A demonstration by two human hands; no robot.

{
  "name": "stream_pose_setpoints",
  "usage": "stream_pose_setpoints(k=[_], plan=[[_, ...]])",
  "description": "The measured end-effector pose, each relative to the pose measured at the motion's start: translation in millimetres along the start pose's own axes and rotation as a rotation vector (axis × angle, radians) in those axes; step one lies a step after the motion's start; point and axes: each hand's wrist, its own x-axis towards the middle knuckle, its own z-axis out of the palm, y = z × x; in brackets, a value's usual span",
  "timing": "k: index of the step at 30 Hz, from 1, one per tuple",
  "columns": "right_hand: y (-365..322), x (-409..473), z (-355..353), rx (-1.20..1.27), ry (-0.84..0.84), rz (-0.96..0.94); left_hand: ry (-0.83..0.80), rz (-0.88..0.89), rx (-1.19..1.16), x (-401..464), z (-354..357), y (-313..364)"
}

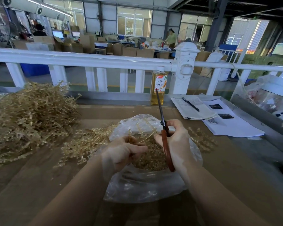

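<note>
1. While the left hand [126, 152] hovers over the mouth of a clear plastic bag [137, 185], its grip is clamped on the stem of a golden beaded sprig [145, 129], fingers curled, the sprig's branches standing up above the knuckles.
2. Right hand [175, 141] just beside the left. Its grip is wrapped round the red-brown handles of a pair of scissors [163, 126]. Blades are together and point up and away, the tip showing in front of a bottle [158, 85] of yellow drink.
3. Scissors' pivot sits just right of the sprig's top. I cannot tell whether blade and sprig touch.
4. Bag lies open on the brown tabletop [39, 176] right under both hands, with a heap of small golden cut bits [152, 159] inside.
5. Big tangled pile [31, 115] of the same golden sprigs on the tabletop to the left, well apart from the hands. Loose sprigs [82, 144] lie between the pile and the bag, and a few more [201, 139] just right of the right hand.
6. Far right: an open notebook [196, 110] with a pen [190, 104] across it, printed sheets [232, 126] beside it.
7. White railing [88, 58] runs along the far edge of the tabletop, the bottle standing at its foot.
</note>
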Motion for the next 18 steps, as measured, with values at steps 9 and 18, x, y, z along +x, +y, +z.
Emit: stream_pose_setpoints(k=[9, 18], plan=[[14.0, -2.5, 2.9, -0.265, -0.143, -0.025, 0.213, 0.168, -0.033, 10.1, -4.8, -10.9], [18.5, -19.0, 2.6, -0.560, -0.318, -0.224, 0.263, 0.168, -0.286, 14.6, -8.4, -17.1]])
